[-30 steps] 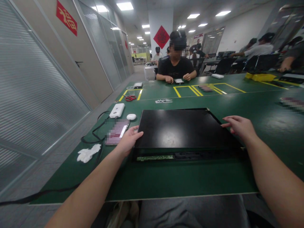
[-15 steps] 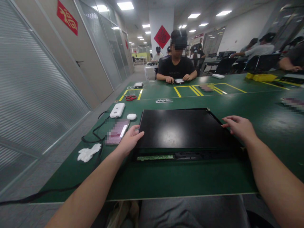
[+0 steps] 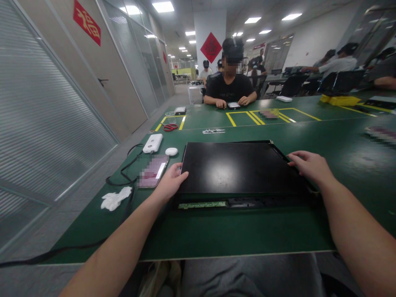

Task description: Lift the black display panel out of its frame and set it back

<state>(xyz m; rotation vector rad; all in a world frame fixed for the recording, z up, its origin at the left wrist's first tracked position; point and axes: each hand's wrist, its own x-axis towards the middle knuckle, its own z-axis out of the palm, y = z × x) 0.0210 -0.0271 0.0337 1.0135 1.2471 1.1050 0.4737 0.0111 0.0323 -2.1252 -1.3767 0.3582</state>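
A black display panel (image 3: 235, 169) lies face up in front of me, a little askew over a thin black frame (image 3: 272, 202). Along the near side, a green circuit board strip (image 3: 202, 204) shows in the frame beyond the panel's edge. My left hand (image 3: 173, 179) is closed on the panel's left edge, thumb on top. At the right side, my right hand (image 3: 306, 165) has its thumb and fingers pinched at the frame's edge, close beside the panel. The undersides of both hands' grips are hidden.
Left of the panel lie a phone (image 3: 153, 172), a white earbud case (image 3: 171, 152), a white power bank (image 3: 153, 143), a crumpled tissue (image 3: 116, 199) and a black cable (image 3: 123, 169). Red-handled scissors (image 3: 170, 127) lie farther back. A person (image 3: 230, 84) sits opposite.
My right hand has shifted slightly left, and the frame's right edge has come in closer to the panel. My left hand stays on the panel's left edge.
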